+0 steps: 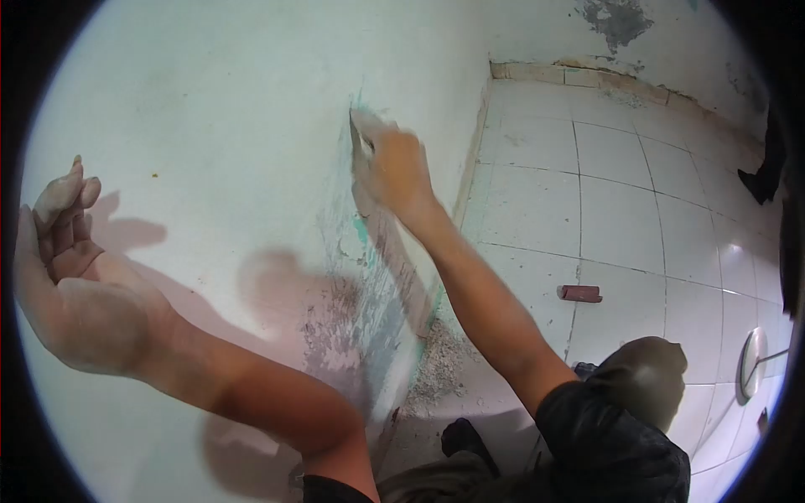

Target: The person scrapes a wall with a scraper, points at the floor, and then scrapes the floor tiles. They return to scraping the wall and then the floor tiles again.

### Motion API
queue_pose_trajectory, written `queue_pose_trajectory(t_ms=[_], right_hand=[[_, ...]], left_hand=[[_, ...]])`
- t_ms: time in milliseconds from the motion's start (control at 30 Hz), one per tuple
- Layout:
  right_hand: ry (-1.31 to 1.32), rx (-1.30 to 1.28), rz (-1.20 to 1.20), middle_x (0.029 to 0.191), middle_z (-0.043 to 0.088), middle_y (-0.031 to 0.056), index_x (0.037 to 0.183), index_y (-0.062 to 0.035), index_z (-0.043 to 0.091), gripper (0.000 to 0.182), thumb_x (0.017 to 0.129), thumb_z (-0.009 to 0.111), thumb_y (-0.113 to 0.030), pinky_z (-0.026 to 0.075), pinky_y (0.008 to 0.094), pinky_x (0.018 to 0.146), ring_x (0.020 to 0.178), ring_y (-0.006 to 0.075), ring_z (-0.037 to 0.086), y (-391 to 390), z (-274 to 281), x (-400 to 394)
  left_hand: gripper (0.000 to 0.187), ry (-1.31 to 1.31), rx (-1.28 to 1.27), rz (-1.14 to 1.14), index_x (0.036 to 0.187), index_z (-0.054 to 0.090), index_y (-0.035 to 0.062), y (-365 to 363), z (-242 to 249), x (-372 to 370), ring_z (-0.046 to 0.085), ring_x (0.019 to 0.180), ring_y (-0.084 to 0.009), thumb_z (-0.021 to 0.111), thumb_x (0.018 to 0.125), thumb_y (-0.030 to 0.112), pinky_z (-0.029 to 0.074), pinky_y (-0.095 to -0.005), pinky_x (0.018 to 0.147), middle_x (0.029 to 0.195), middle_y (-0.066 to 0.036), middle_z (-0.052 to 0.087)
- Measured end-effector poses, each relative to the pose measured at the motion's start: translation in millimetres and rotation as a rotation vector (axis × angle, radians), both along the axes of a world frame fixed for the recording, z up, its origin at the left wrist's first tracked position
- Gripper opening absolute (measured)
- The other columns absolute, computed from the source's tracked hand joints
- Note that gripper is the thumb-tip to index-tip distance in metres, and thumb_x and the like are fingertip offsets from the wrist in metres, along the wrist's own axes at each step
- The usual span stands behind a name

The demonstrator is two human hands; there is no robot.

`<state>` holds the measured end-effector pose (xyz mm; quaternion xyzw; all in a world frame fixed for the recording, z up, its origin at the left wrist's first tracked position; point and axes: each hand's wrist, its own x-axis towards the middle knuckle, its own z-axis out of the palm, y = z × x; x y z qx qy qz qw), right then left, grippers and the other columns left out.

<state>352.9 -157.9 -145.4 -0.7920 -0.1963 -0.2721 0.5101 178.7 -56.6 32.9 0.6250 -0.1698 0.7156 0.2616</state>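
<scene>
My right hand (396, 168) is closed around a scraper (359, 147), partly hidden by the fingers and blurred, whose thin dark edge meets the white wall (243, 101). Below it runs a patch of stripped wall (344, 310), grey with flaking paint and streaks of green. At the far left, my left hand (84, 260) is raised close to the wall, palm up, its fingers curled but apart, with nothing in it.
Crumbled debris (440, 360) lies along the foot of the wall. On the tiled floor (620, 218) rests a reddish-brown cylinder (580, 293). A round white object (753, 365) with a thin rod stands at the right. Another person's dark foot (759, 184) shows at the right edge.
</scene>
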Motion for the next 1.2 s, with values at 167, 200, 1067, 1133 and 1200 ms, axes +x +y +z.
queue_pose_trajectory(t_ms=[167,200,1067,1133,1200], right_hand=[[-0.126,0.268,0.077,0.118,0.055,0.0241,0.127,-0.0059,0.051,0.057,0.071,0.054,-0.003,0.044,0.042,0.095,0.11,0.0376,0.054,6,-32,-8],[-0.204,0.256,0.044,0.125,0.052,0.0227,0.13,-0.0077,0.05,0.062,0.068,0.056,-0.002,0.041,0.0422,0.101,0.116,0.0362,0.051,16,-53,-29],[-0.117,0.361,0.029,0.097,0.061,0.0281,0.124,-0.001,0.053,0.059,0.066,0.051,0.002,0.05,0.0446,0.08,0.086,0.0448,0.06,-6,-4,48],[-0.041,0.343,0.154,0.102,0.061,0.0255,0.124,-0.0017,0.053,0.059,0.065,0.051,0.003,0.049,0.0428,0.084,0.094,0.0433,0.059,-12,-9,33],[-0.094,0.326,0.175,0.113,0.059,0.0233,0.127,-0.0036,0.052,0.059,0.067,0.051,0.002,0.046,0.0395,0.092,0.107,0.0404,0.056,6,-47,-29]], left_hand=[[0.034,-0.007,0.046,0.081,0.089,0.064,-0.0089,-23,0,5,0.065,0.074,-0.0264,0.033,0.089,0.006,0.053,-0.0366,0.083,0.079,-0.018,0.066],[0.034,-0.015,0.058,0.073,0.089,0.064,-0.0089,-28,-1,6,0.065,0.074,-0.0264,0.033,0.089,0.006,0.053,-0.0366,0.083,0.079,-0.018,0.066],[0.032,0.015,-0.06,0.111,0.099,0.065,-0.0029,-32,-15,20,0.056,0.061,-0.0149,0.04,0.089,0.013,0.052,-0.0359,0.079,0.074,-0.01,0.064],[0.032,0.0,-0.05,0.092,0.101,0.065,-0.002,-32,-17,23,0.056,0.061,-0.0145,0.04,0.088,0.013,0.051,-0.0352,0.077,0.072,-0.008,0.063],[0.032,-0.021,-0.043,0.076,0.103,0.066,-0.0011,-33,-19,28,0.056,0.061,-0.0141,0.041,0.088,0.012,0.051,-0.0346,0.075,0.07,-0.007,0.062]])
